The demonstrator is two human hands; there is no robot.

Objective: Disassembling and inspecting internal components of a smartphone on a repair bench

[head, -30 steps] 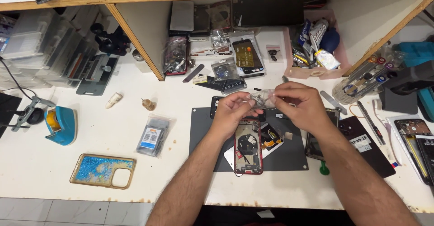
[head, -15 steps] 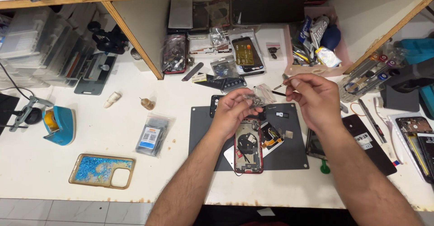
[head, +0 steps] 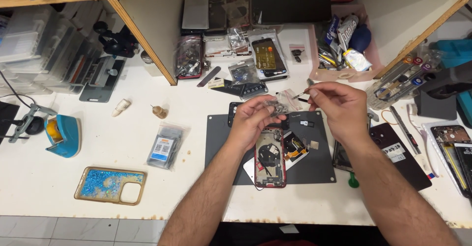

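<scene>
Small clear bag was pinched in the left hand above the grey mat — the right hand gripped tweezers beside it. An opened red phone lay on that mat, on a cluttered white bench.

Left hand covers the top of the opened red phone; the part pinched in its fingers is too small to tell. Lower frame edge cuts both forearms.
</scene>
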